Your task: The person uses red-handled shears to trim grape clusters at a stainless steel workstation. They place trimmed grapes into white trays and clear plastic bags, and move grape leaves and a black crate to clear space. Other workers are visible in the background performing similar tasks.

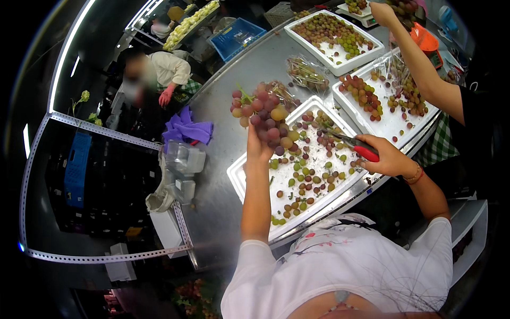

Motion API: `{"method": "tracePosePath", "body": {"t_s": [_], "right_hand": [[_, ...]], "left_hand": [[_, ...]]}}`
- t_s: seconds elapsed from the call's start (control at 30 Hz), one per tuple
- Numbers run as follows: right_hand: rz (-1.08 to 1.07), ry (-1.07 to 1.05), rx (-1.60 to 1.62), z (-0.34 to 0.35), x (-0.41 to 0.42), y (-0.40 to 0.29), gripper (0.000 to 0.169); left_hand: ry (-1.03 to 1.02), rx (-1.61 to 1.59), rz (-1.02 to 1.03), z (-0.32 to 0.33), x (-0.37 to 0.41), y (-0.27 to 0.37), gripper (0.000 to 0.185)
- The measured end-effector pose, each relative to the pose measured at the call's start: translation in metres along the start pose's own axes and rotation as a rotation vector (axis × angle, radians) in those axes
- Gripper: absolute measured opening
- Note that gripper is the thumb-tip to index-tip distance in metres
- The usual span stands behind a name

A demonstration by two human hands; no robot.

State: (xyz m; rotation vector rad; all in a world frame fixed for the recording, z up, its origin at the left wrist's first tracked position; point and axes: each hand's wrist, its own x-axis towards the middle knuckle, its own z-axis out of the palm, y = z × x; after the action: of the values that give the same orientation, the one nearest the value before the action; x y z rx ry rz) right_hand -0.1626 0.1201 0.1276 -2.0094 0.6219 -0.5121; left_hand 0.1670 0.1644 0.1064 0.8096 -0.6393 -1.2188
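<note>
My left hand (258,144) holds up a bunch of red and yellow-green grapes (267,109) by its underside, above the left end of a white foam tray (248,196). In my right hand (384,157) are pruning snips (364,150) with red handles, my fingers closed around them. Their blades point left, towards the small stems and grapes at the tray's upper edge; whether the blades are apart I cannot tell. Loose green and red grapes (305,187) and bits of stem lie scattered in the tray.
Further white trays of grapes (290,28) (360,119) stand beyond mine, with a bagged bunch (306,73) nearby. A co-worker's arm (422,67) reaches over the right tray. Purple cloth (187,125) and clear plastic boxes (185,159) lie left. Another person (169,69) bends beyond the table.
</note>
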Motion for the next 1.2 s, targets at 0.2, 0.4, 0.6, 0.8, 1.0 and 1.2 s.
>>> {"method": "tracePosePath", "body": {"t_s": [0.2, 0.4, 0.6, 0.8, 1.0, 1.2], "right_hand": [[-0.044, 0.074, 0.056, -0.001, 0.03, -0.015, 0.053], [0.017, 0.057, -0.01, 0.021, 0.048, 0.008, 0.055], [-0.001, 0.026, -0.42, 0.067, -0.003, 0.106, 0.058], [-0.085, -0.039, -0.745, 0.094, -0.008, 0.13, 0.06], [-0.271, 0.197, -0.583, 0.068, 0.058, 0.052, 0.033], [-0.42, 0.332, -0.495, 0.061, 0.143, -0.028, 0.011]], "left_hand": [[0.047, -0.02, -0.079, -0.004, -0.011, -0.036, 0.063], [0.015, -0.144, -0.087, -0.01, -0.017, -0.061, 0.058], [0.073, -0.119, -0.032, -0.033, -0.019, -0.062, 0.065], [0.116, -0.183, -0.043, -0.036, -0.015, -0.072, 0.06], [0.109, -0.22, -0.064, -0.029, -0.015, -0.087, 0.061], [0.045, -0.37, 0.028, -0.006, -0.005, -0.096, 0.067]]}}
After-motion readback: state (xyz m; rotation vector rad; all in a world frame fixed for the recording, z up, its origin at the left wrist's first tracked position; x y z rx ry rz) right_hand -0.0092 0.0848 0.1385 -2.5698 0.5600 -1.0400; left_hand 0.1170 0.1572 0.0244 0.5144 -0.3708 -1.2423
